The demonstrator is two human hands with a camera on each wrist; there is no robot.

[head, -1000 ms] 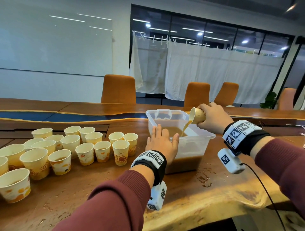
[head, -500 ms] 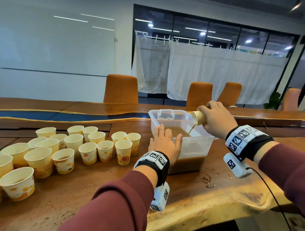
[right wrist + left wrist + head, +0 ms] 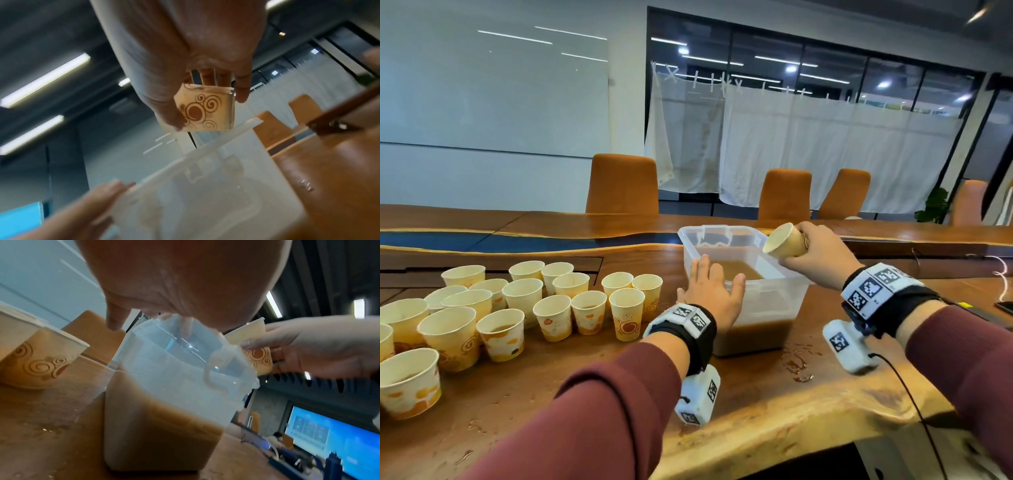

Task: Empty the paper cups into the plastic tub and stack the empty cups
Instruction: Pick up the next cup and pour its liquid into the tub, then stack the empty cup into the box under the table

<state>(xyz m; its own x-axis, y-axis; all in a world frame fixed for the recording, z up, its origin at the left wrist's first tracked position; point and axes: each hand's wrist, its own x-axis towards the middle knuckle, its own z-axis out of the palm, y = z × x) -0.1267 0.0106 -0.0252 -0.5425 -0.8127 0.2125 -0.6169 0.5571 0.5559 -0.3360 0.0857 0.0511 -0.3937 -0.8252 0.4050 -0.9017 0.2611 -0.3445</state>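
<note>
Wooden table point(image 3: 756, 411), wet in patches; plastic tub point(image 3: 767, 301) upon it, part-filled with brown liquid; cluster of upright paper cups point(image 3: 524, 305) left of the tub; left hand point(image 3: 710, 294), fingers straight, pressed flat on the tub's near-left rim; right hand point(image 3: 822, 253), fingers curled round a tilted paper cup point(image 3: 786, 245) above the tub's right rim.

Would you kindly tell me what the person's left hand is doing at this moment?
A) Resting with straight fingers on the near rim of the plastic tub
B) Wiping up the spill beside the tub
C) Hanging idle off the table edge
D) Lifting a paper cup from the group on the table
A: the left hand lies with straight fingers on the near rim of the plastic tub, while the right hand holds the tipped cup above it.
</note>
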